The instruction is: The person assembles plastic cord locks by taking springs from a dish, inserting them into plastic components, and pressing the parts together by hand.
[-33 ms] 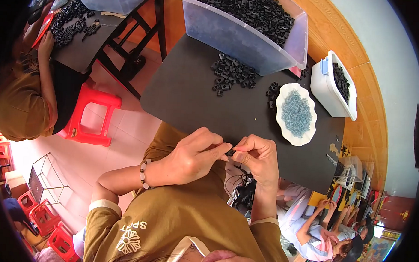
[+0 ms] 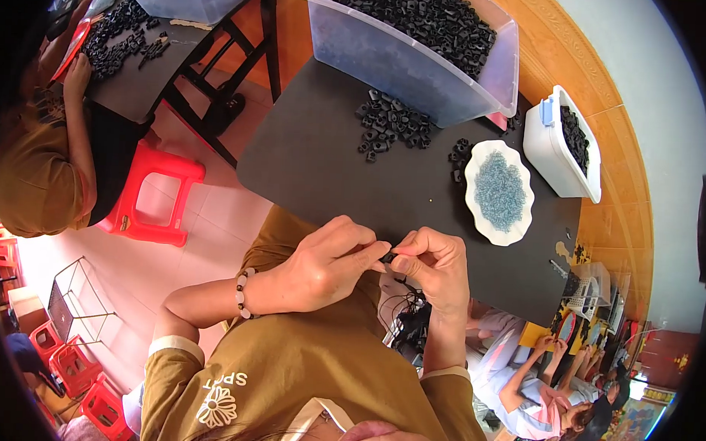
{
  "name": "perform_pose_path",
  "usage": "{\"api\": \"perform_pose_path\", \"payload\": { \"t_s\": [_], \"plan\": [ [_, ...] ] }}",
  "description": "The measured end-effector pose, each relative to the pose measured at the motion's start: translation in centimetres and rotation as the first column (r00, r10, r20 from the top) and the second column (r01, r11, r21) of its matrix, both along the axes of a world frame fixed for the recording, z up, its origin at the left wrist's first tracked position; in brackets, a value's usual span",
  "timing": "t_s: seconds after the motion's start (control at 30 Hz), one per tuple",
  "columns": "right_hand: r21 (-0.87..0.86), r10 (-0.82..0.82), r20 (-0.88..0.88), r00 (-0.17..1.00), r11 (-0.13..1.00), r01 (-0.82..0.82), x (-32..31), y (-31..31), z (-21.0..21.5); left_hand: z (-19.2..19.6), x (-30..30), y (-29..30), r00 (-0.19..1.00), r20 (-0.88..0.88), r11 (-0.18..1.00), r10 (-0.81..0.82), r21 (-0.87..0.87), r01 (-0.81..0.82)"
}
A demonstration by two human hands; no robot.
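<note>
Both my hands meet at the near edge of the dark table [image 2: 308, 157]. My left hand [image 2: 319, 267], with a beaded bracelet [image 2: 241, 293] on the wrist, pinches a small black plastic part [image 2: 387, 257] from one side. On its other side, the thumb and forefinger of my right hand [image 2: 438, 270] close on the same part. The fingertips cover most of it, so its exact kind is hidden. Beyond my hands lies a pile of similar small black parts [image 2: 391, 125]. A white scalloped dish [image 2: 506, 237] to the right holds many tiny bluish pieces [image 2: 499, 193], too small to name.
A large clear bin [image 2: 374, 70] full of black parts stands at the back, beside a white tub [image 2: 543, 153] of more parts. At left, a co-worker sits on a red stool [image 2: 156, 167] at another table. Cables [image 2: 408, 312] hang below my right hand. More people work at right.
</note>
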State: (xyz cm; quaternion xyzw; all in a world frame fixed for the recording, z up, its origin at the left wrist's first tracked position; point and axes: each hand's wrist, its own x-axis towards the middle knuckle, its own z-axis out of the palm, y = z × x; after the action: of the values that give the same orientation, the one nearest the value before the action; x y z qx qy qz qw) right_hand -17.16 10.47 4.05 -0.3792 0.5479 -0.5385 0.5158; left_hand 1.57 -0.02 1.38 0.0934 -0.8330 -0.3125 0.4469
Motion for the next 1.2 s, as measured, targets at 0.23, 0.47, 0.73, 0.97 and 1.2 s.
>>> {"api": "perform_pose_path", "payload": {
  "t_s": [0.23, 0.47, 0.73, 0.97, 1.2],
  "plan": [
    [0.024, -0.003, -0.023, 1.000, 1.000, 0.003, 0.7, -0.5, 0.1, -0.7, -0.1, 0.1, 0.999, -0.020, 0.998, 0.034, -0.060, -0.036],
    [-0.011, 0.057, 0.074, 0.996, 0.998, -0.056, -0.8, -1.4, -0.5, -0.5, -0.2, -0.7, 0.999, -0.050, 0.998, -0.003, 0.066, 0.007],
    [-0.069, 0.105, 0.301, 0.948, 0.994, -0.088, -0.3, -1.1, -1.9, 0.6, -0.4, -0.7, 0.998, -0.021, 0.985, 0.053, 0.164, -0.049],
    [-0.145, 0.203, 0.363, 0.909, 0.976, -0.160, 0.7, -1.0, -3.1, 0.6, -0.8, -0.4, 0.999, -0.001, 0.994, 0.039, 0.099, -0.038],
    [-0.116, 0.123, 0.472, 0.873, 0.990, -0.077, 1.3, -0.6, -3.5, 0.7, -1.0, 0.2, 1.000, 0.030, 0.991, 0.006, 0.131, -0.010]
  ]
}}
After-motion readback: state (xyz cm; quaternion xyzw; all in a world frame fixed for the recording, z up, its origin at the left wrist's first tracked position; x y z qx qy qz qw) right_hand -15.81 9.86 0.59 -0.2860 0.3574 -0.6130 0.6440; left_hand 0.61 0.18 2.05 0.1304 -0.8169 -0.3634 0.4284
